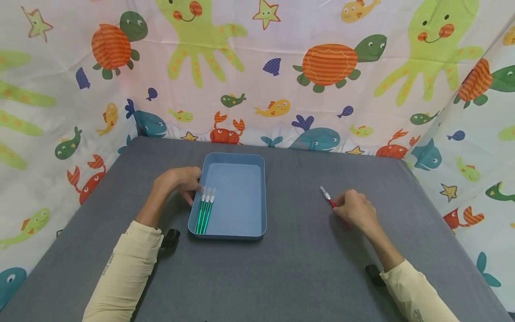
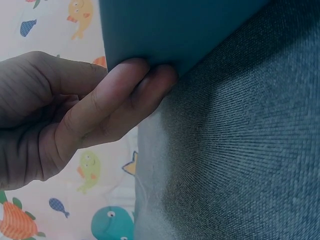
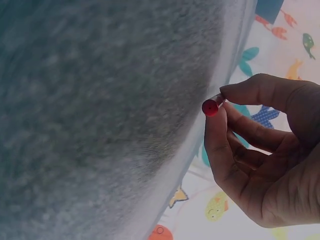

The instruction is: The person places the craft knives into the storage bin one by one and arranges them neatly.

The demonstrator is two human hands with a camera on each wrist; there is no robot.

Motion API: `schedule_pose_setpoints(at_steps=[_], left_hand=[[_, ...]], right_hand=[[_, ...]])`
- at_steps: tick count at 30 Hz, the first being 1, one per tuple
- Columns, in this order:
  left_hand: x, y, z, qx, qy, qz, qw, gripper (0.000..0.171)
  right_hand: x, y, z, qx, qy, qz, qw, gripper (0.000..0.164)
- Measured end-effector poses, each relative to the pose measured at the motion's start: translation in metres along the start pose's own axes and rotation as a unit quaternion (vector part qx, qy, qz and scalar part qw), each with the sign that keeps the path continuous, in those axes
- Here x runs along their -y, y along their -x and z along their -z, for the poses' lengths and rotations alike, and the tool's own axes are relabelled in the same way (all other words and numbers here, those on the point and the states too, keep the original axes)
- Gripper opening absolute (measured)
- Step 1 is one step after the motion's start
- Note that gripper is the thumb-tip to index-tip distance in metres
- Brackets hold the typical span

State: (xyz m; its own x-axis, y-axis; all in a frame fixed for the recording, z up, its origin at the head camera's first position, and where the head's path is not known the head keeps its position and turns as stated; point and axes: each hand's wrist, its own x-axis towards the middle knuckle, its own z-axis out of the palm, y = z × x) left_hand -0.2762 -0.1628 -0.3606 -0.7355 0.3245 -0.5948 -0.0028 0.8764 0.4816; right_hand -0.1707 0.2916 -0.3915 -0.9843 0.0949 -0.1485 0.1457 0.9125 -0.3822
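Note:
A blue tray (image 1: 237,197) lies left of centre on the table. Several green craft knives (image 1: 204,214) with silver collars and clear caps lie side by side along its left inner wall. My left hand (image 1: 181,181) grips the tray's left side. In the left wrist view, two fingertips (image 2: 131,70) press against the tray's outer wall (image 2: 165,30), with the thumb tip hidden. Right of the tray, my right hand (image 1: 356,210) pinches a red craft knife (image 1: 331,201) between thumb and fingers, its capped silver end pointing away. The right wrist view shows its round red butt end (image 3: 210,107).
A grey cloth (image 1: 281,277) covers the table. Behind and beside it hangs a white curtain (image 1: 249,53) printed with sea animals. A black wrist device (image 1: 170,238) is by the left sleeve, and another black device (image 1: 375,275) by the right one.

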Motion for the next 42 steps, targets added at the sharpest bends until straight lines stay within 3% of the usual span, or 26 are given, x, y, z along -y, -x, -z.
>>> schedule_pose_setpoints(at_steps=[10, 20, 27, 35, 42], left_hand=[[0.0, -0.001, 0.002, -0.003, -0.01, 0.008, 0.9999, 0.042], [-0.002, -0.001, 0.003, -0.006, -0.017, 0.008, 0.9998, 0.042], [0.0, -0.002, 0.002, 0.0, -0.013, 0.008, 0.9999, 0.043], [0.001, -0.002, 0.002, -0.003, -0.022, 0.004, 0.9997, 0.044], [0.001, -0.002, 0.003, 0.003, -0.017, 0.005, 0.9998, 0.042]], right_hand=[[0.031, 0.006, 0.008, 0.015, -0.034, 0.017, 0.999, 0.02], [0.079, 0.012, 0.012, 0.011, -0.082, 0.088, 0.993, 0.019], [0.112, 0.01, 0.0, 0.03, -0.113, 0.13, 0.985, 0.014], [0.154, 0.009, -0.017, 0.082, -0.172, 0.149, 0.97, 0.011], [0.188, 0.001, -0.044, 0.13, -0.205, 0.152, 0.958, 0.01]])
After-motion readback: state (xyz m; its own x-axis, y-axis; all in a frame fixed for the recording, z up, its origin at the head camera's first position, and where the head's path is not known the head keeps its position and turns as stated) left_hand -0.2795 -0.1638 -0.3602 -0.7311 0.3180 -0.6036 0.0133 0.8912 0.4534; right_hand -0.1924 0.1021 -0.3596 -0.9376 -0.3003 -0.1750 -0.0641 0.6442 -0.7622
